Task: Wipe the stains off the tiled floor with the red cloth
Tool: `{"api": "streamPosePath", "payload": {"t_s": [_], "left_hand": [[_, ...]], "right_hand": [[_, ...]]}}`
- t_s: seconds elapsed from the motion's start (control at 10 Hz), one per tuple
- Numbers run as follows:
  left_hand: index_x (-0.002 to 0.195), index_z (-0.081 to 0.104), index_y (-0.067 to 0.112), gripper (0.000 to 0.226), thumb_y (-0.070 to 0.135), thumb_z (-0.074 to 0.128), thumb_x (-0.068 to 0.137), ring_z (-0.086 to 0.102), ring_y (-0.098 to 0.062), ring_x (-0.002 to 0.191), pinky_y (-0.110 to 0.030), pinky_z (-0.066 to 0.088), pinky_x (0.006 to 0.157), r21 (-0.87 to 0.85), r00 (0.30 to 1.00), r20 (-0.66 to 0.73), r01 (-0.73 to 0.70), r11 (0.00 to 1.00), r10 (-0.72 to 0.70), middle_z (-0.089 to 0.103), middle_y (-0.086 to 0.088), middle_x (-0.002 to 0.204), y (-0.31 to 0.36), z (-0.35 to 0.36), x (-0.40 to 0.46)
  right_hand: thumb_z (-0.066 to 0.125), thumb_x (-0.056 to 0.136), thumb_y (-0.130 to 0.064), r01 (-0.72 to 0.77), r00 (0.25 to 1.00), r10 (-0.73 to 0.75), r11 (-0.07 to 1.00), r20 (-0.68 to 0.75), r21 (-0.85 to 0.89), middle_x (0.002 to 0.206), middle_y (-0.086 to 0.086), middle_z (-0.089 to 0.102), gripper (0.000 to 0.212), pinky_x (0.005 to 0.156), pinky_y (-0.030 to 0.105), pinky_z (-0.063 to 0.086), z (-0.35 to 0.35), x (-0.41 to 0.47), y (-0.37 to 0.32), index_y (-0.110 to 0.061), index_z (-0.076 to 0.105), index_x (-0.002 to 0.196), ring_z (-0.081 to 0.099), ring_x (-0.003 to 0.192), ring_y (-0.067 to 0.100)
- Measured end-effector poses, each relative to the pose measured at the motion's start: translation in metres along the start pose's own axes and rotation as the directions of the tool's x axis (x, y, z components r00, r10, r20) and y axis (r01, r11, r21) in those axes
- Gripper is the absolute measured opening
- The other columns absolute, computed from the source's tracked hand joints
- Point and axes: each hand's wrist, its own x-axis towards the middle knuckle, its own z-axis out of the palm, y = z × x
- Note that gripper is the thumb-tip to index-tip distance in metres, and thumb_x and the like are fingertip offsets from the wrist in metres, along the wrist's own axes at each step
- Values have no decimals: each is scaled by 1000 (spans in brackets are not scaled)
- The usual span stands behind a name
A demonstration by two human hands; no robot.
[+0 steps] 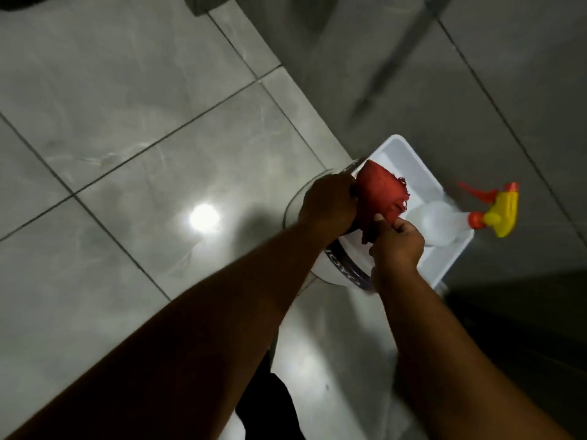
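Observation:
The red cloth [379,193] is bunched up and held between both hands above a clear round bucket [293,204]. My left hand [328,206] grips its left side. My right hand [398,241] pinches its lower edge. The cloth's frayed upper right edge sticks out over a white tray [409,160]. Grey glossy floor tiles [127,138] spread to the left, with a bright lamp reflection on them. No stain shows clearly on the tiles.
A clear spray bottle [440,225] with a yellow and red trigger head [500,214] lies in the white tray, head hanging over its right rim. A dark wall or cabinet base runs along the right side. Dark clothing shows at the bottom centre.

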Motion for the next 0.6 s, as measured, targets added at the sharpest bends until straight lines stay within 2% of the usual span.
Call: {"api": "streamPosePath", "payload": {"t_s": [0.1,0.2,0.3,0.4,0.5,0.6], "left_hand": [[119,62,9,30,12,46,94,61,-28,114,-35,47,97,100,999,51,-16,995,11,65,-12,123,1,32,23],[117,61,4,30,5,46,90,59,-31,117,-39,47,101,158,991,130,-33,987,12,63,-16,123,-7,46,34],[115,63,5,29,7,50,89,60,-29,115,-33,47,99,206,993,121,-43,978,18,65,-14,122,-20,36,27],[123,61,11,33,18,55,91,59,-24,119,-28,41,101,160,997,66,25,987,-36,64,-8,128,-29,0,0],[127,59,14,39,24,58,89,57,-25,120,-34,42,106,120,990,-42,141,983,-137,62,-7,131,-39,-58,-39],[125,58,10,41,29,57,89,54,-31,121,-38,42,101,306,977,-86,214,928,-197,60,-12,131,-41,-124,-83]], "right_hand": [[59,91,-13,-52,999,50,996,-20,-76,80,12,69,14,51,28,50,-4,41,16,-13,62,78,62,60,20],[61,87,-9,-72,991,99,959,88,-275,98,21,72,12,85,49,57,-2,72,31,-1,67,94,69,90,37],[69,83,-20,-32,986,101,900,136,-434,106,20,71,33,95,48,53,-2,78,37,0,66,110,67,101,38],[66,86,-28,57,987,28,863,160,-503,114,16,70,38,98,42,50,-7,53,24,-4,65,115,64,109,35],[60,90,-27,205,963,-88,853,254,-480,113,14,69,33,88,30,44,-12,13,-8,-6,66,114,61,109,33],[56,91,-28,341,913,-151,794,379,-504,105,17,69,29,86,30,46,-19,-38,-55,-5,67,105,63,101,37]]}}
